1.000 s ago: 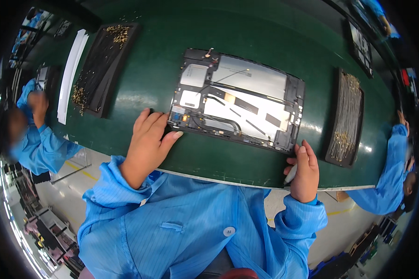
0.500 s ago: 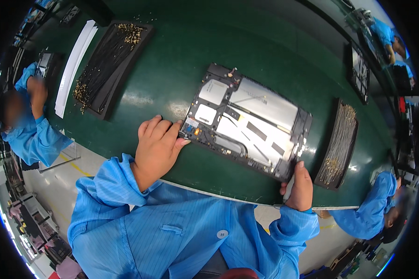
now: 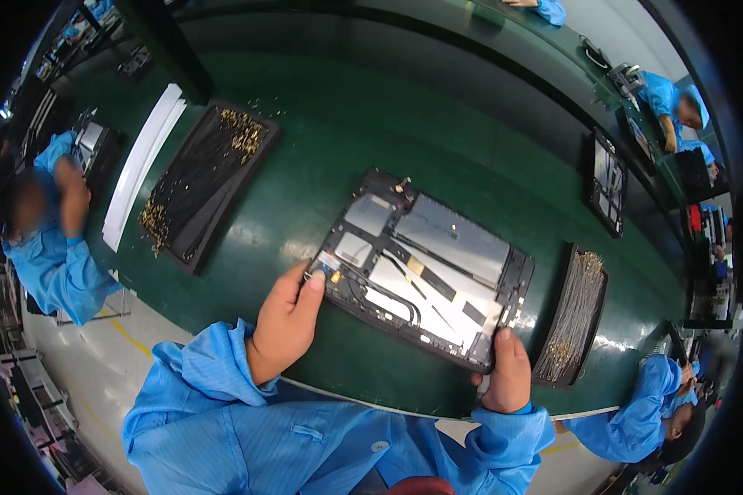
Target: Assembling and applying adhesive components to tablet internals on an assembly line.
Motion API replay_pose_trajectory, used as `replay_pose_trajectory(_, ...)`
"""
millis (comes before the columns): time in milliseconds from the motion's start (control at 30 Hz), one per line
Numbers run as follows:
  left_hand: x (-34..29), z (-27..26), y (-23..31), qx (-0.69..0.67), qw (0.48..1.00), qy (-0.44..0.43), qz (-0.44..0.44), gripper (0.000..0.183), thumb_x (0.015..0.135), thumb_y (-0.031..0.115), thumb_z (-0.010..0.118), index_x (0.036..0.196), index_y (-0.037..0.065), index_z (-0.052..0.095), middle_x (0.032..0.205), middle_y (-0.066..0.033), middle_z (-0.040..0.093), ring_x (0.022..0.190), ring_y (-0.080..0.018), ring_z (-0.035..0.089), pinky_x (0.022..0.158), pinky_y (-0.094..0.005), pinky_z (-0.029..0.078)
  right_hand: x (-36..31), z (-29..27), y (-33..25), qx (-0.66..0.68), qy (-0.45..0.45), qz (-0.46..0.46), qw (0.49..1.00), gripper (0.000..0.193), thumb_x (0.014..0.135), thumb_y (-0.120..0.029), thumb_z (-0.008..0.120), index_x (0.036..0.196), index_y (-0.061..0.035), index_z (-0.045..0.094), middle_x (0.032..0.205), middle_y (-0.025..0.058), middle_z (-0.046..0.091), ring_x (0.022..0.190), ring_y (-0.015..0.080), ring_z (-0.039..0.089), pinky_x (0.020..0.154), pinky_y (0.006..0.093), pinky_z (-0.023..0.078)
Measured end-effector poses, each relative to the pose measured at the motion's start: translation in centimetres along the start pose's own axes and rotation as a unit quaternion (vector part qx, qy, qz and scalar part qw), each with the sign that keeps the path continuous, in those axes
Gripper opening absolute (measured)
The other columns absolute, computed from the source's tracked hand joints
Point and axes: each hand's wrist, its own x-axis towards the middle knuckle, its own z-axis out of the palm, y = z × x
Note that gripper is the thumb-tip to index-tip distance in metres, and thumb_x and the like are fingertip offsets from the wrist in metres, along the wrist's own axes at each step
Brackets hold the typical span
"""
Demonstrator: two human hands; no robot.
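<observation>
An opened tablet [image 3: 437,285] with its inner parts bare lies slanted between my two hands, over the green table. Silver plates, black cables and dark strips show on it. My left hand [image 3: 285,323] grips its near left corner, thumb on top and fingers hidden beneath. At the near right corner, my right hand [image 3: 508,376] closes on the edge with the thumb along the side. A small pale object [image 3: 483,385] shows by the right hand's fingers; its kind is hidden.
On the left stands a black tray [image 3: 206,186] of black cables with gold ends, beside white strips [image 3: 143,165]. A tray of grey cables [image 3: 571,318] sits to the right. Another opened tablet [image 3: 607,183] lies at the far right. Co-workers in blue sit at both sides.
My left hand has shifted its hold: the fingers that lay over the tablet's edge are now beneath, thumb on top. The whole view has tilted, so the trays and table appear lower.
</observation>
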Motion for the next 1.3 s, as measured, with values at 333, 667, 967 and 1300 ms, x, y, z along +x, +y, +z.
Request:
replay_pose_trajectory(333,12.0,1.5,9.7,-0.179,0.946,0.109,0.249,0.026,0.082,0.016,0.045,0.097,-0.005,0.051,0.084,-0.0036,0.054,0.078,-0.0070,0.046,0.072,-0.0191,0.035,2.8,8.1,-14.2,0.055,0.123,-0.345,0.929,0.029,0.082,-0.033,0.042,0.081,-0.0065,0.053,0.060,-0.0010,0.052,0.043,0.0047,0.041,0.036,0.0179,0.027)
replay_pose_trajectory(667,24.0,1.4,3.8,0.328,0.905,0.069,0.263,0.038,0.080,0.035,0.044,0.082,0.000,0.056,0.069,-0.0134,0.055,0.064,-0.0267,0.049,0.060,-0.0329,0.037,18.0,8.8,-16.1,-0.256,0.106,-0.166,0.946,0.040,0.072,-0.043,0.052,0.090,-0.0077,0.053,0.068,0.0051,0.049,0.057,0.0135,0.044,0.047,0.0256,0.035)
replay_pose_trajectory(967,23.6,3.2,-2.3,0.424,0.877,0.110,0.199,0.031,0.079,0.021,0.042,0.060,-0.002,0.050,0.059,-0.0198,0.049,0.059,-0.0381,0.045,0.055,-0.0423,0.035,22.6,9.4,-9.9,-0.095,0.206,-0.161,0.961,0.044,0.075,-0.034,0.047,0.102,0.0008,0.047,0.073,0.0070,0.047,0.048,0.0137,0.042,0.041,0.0262,0.035)
replay_pose_trajectory(1300,23.3,3.7,-2.5,0.451,0.846,0.134,0.251,0.021,0.075,0.018,0.050,0.064,0.000,0.055,0.059,-0.0134,0.053,0.059,-0.0302,0.050,0.057,-0.0390,0.038,22.8,9.0,-8.4,-0.165,0.283,-0.260,0.908,0.043,0.075,-0.034,0.047,0.100,0.0015,0.051,0.096,0.0161,0.055,0.091,0.0243,0.051,0.080,0.0282,0.037)
